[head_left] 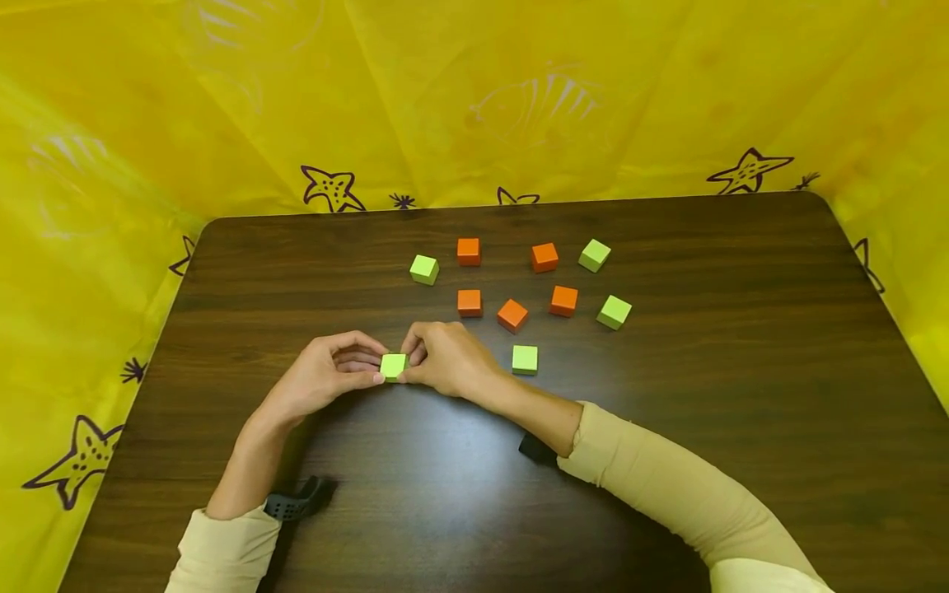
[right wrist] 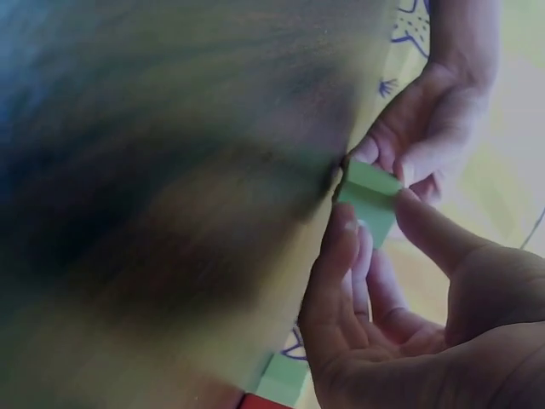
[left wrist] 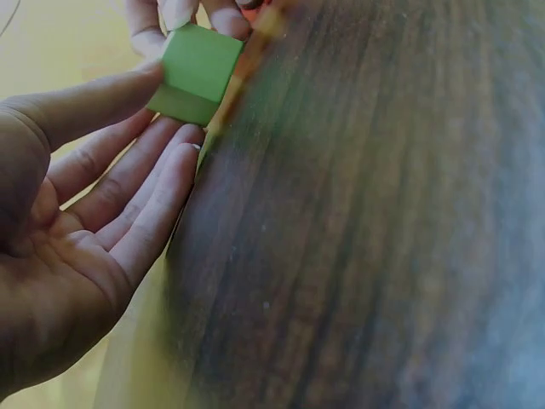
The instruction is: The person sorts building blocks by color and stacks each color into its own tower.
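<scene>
A light green cube [head_left: 393,367] is between my two hands, left of the table's middle. My left hand [head_left: 320,377] pinches its left side; the left wrist view shows the thumb on one face of the cube [left wrist: 197,72] and the fingertips beside it. From the other side my right hand [head_left: 448,360] pinches the same cube [right wrist: 369,198] between thumb and fingers. Whether its underside touches the table is hidden. Just right of my right hand another green cube [head_left: 525,359] lies on the table, and an orange cube [head_left: 512,315] lies beyond it.
Several more orange cubes [head_left: 469,302] and green cubes [head_left: 614,312] lie spread over the far middle of the dark wooden table [head_left: 704,354]. A yellow patterned sheet [head_left: 445,99] stands around its back and sides. A dark strap [head_left: 300,498] is at my left wrist.
</scene>
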Demonstrator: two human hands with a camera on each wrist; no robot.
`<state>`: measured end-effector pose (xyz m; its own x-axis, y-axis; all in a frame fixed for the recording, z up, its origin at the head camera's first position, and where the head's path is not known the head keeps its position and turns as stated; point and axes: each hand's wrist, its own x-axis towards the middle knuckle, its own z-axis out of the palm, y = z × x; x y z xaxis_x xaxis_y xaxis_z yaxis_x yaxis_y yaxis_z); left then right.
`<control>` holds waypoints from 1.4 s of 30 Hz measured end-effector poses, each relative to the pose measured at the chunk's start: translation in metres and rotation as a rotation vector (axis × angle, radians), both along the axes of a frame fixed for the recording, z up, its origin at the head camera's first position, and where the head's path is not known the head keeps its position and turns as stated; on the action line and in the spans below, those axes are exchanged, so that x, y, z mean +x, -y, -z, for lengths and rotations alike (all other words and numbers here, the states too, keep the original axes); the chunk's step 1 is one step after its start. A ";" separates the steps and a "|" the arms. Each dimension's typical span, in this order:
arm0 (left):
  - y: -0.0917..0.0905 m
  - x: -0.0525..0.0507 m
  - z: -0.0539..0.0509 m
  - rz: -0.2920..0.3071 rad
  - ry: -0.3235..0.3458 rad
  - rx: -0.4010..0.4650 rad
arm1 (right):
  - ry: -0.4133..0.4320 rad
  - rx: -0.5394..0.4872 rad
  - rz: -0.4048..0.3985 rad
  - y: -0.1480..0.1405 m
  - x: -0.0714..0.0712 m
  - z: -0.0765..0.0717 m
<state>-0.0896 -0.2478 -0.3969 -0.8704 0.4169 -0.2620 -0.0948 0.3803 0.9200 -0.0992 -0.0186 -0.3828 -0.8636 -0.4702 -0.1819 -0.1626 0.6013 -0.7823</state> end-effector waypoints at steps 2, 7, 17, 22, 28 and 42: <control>0.001 -0.001 0.000 0.006 0.002 -0.005 | 0.005 0.006 0.000 0.001 0.000 0.000; 0.002 -0.001 0.001 0.014 -0.001 -0.023 | 0.003 0.013 -0.009 0.002 0.000 0.001; 0.004 0.000 -0.001 0.023 -0.004 -0.049 | -0.009 0.027 -0.025 0.005 0.001 0.002; 0.004 -0.001 -0.001 0.024 -0.008 -0.052 | -0.020 0.052 -0.032 0.006 0.000 0.003; 0.005 0.000 0.001 0.024 -0.003 -0.037 | -0.013 0.057 -0.036 0.006 0.001 0.003; 0.005 0.001 0.000 0.034 0.015 -0.017 | -0.063 0.080 -0.047 0.006 0.004 -0.002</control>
<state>-0.0883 -0.2526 -0.3971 -0.8518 0.4416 -0.2818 -0.0949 0.3990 0.9120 -0.0957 -0.0245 -0.3808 -0.8517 -0.4968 -0.1670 -0.2394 0.6522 -0.7193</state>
